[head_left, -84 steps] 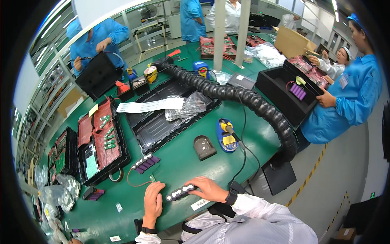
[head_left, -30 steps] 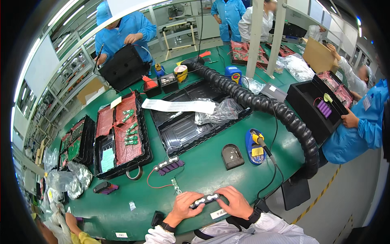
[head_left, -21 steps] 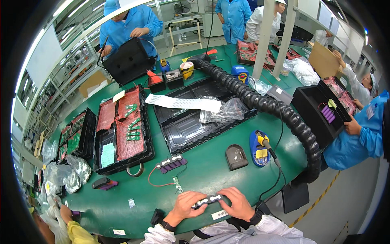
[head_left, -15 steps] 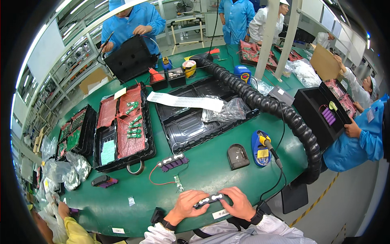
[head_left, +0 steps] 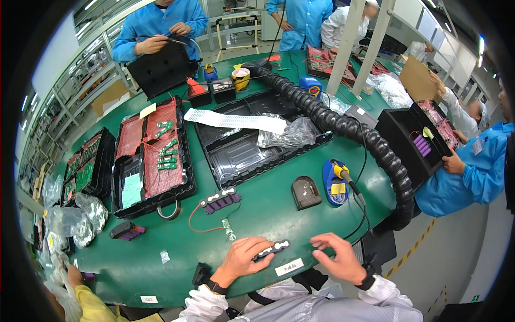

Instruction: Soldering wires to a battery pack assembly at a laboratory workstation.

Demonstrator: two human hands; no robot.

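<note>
My left hand [head_left: 242, 258] grips the left end of a short dark battery strip [head_left: 274, 248] with white end caps, near the front edge of the green table [head_left: 268, 217]. My right hand [head_left: 340, 258] hovers just right of the strip, fingers apart, holding nothing. A white label [head_left: 288, 266] lies below the strip. Beyond it sit a purple battery pack [head_left: 220, 200] with a red wire and a small green circuit board [head_left: 229, 232].
A blue soldering iron stand [head_left: 336, 182] and a dark sponge holder [head_left: 306, 192] sit ahead right. A thick black ribbed hose [head_left: 370, 140] curves along the right. Black trays [head_left: 153, 155] hold red sheets and green boards. People in blue coats work around the table.
Both hands held the battery strip before. Now my right hand has let go and drawn away to the right, while my left hand keeps hold of it.
</note>
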